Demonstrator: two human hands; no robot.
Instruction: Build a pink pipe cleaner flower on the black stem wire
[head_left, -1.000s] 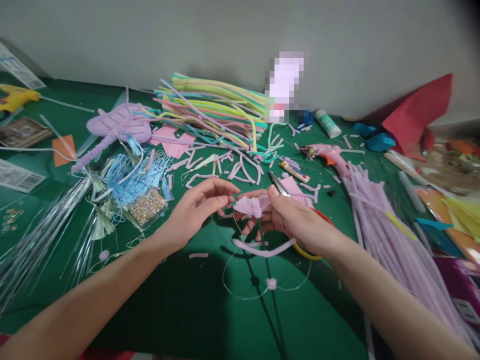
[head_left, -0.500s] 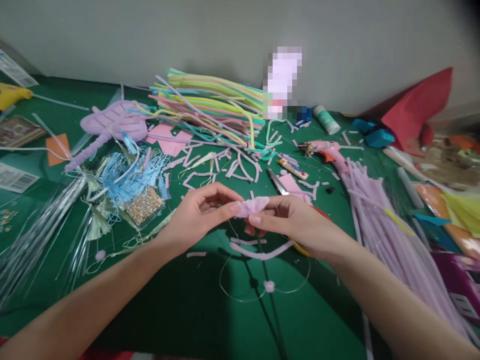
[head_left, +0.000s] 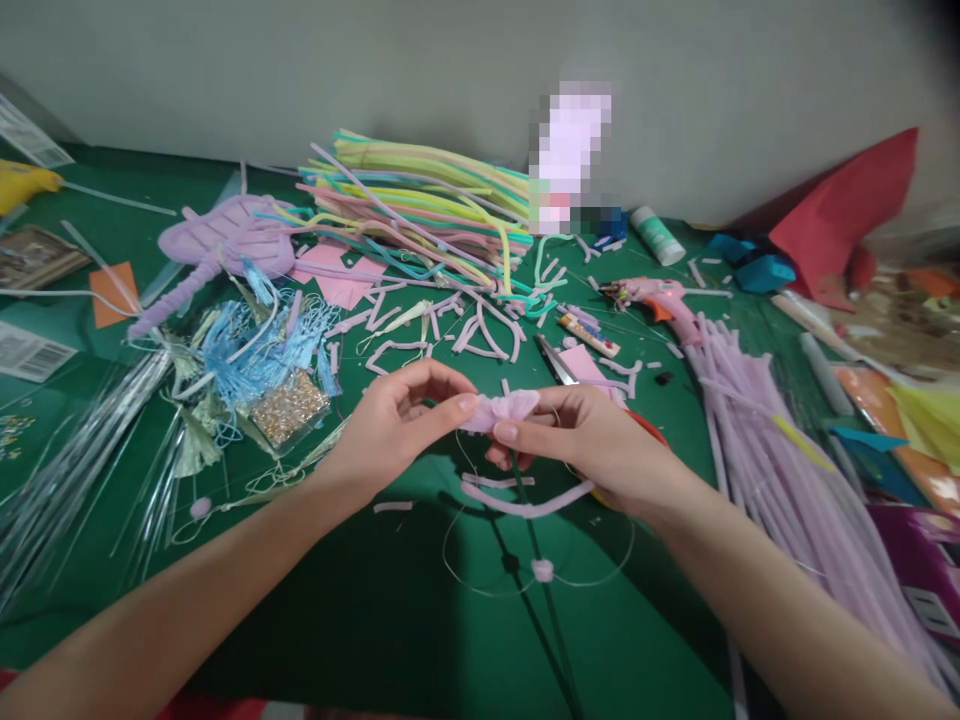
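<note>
Both hands meet over the middle of the green table (head_left: 360,620). My left hand (head_left: 397,420) pinches the left edge of a small lilac pipe-cleaner flower (head_left: 501,408) between thumb and forefinger. My right hand (head_left: 592,440) grips the same flower from the right, thumb on top. A thin dark green stem (head_left: 541,575) runs down from the flower toward me. Under the hands lie a curved lilac pipe-cleaner piece (head_left: 525,500), a thin wire loop (head_left: 480,580) and a small lilac ball (head_left: 541,570).
A pile of coloured pipe cleaners (head_left: 420,215) lies at the back, cut lilac scraps (head_left: 465,335) before it. Scissors (head_left: 559,362) and a pink glue gun (head_left: 656,300) sit right of centre, long lilac stems (head_left: 772,450) at right. Blue tassels (head_left: 247,350), a bead bag (head_left: 289,410) and clear strips (head_left: 82,460) lie left.
My left hand closed in from open beside the flower to a pinch on its left edge. My right hand turned the flower flatter and now holds it steady.
</note>
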